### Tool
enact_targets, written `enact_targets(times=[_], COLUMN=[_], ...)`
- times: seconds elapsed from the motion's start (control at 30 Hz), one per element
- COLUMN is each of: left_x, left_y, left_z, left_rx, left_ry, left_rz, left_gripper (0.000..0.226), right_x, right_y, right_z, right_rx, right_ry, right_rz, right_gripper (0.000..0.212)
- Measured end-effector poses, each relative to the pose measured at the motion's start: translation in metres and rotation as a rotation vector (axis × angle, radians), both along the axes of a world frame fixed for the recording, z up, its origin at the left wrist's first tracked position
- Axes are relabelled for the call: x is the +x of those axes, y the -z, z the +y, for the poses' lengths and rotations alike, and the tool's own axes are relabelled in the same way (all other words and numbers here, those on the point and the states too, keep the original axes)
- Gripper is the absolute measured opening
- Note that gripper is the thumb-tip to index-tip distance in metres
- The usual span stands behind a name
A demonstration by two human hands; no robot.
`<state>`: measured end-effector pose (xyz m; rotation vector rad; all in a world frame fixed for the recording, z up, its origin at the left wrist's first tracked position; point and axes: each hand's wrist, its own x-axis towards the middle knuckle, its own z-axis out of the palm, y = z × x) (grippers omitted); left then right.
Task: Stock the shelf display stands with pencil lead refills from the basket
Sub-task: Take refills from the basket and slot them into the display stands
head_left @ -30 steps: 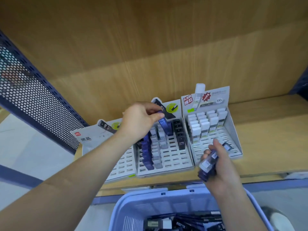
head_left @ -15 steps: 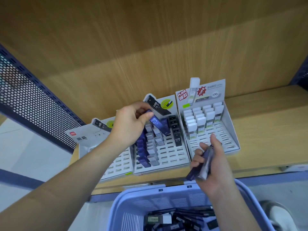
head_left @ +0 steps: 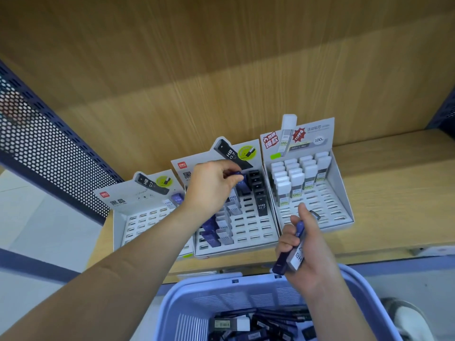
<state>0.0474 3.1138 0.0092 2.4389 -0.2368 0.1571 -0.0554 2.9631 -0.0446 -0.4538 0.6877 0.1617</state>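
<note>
While we reach over the back rows of the middle display stand (head_left: 256,232), our left grip (head_left: 211,185) is clamped by thumb and fingertips on the top end of a purple refill (head_left: 236,173). That refill points down toward the slots just left of the column of black refills (head_left: 258,193); we cannot tell whether its lower end is seated in a slot. In front of it, under our wrist, two rows of purple and grey refills stand in the same stand.

Our right grip (head_left: 307,252) is curled round a small bundle of refills (head_left: 296,258), a purple one beside a grey-white one marked HB, with the thumb raised along them. The bundle hangs above the far rim of the basket (head_left: 221,286) and just in front of the shelf (head_left: 394,193), near the gap between the middle stand and the right display stand (head_left: 327,210), well apart from the left grip.

The right stand holds white-capped refills (head_left: 295,178) in its back rows. The left display stand (head_left: 145,222) carries two refills at its back right corner. More loose refills (head_left: 258,323) lie in the basket below us.
</note>
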Motion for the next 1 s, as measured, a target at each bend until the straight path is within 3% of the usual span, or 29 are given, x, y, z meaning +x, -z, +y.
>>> enact_targets(times=[0.37, 0.57, 0.83, 0.9, 1.0], left_x=[0.005, 0.012, 0.016, 0.001, -0.037], left_y=[0.018, 0.024, 0.013, 0.003, -0.013], left_z=[-0.001, -0.007, -0.014, -0.015, -0.017], left_rx=[0.18, 0.474, 0.443, 0.336, 0.08], left_ry=[0.066, 0.203, 0.116, 0.123, 0.172], left_rz=[-0.037, -0.123, -0.1, -0.088, 0.148], left_gripper=[0.016, 0.021, 0.015, 0.016, 0.008], right_x=[0.0, 0.0, 0.002, 0.002, 0.003], right_y=[0.006, 0.0, 0.001, 0.0, -0.004], right_z=[-0.005, -0.004, 0.002, 0.003, 0.007], right_rx=[-0.007, -0.009, 0.065, 0.08, 0.084], right_ry=[0.021, -0.029, -0.013, -0.011, 0.009], right_rz=[0.004, -0.024, -0.054, -0.053, -0.039], right_gripper=[0.032, 0.038, 0.04, 0.043, 0.047])
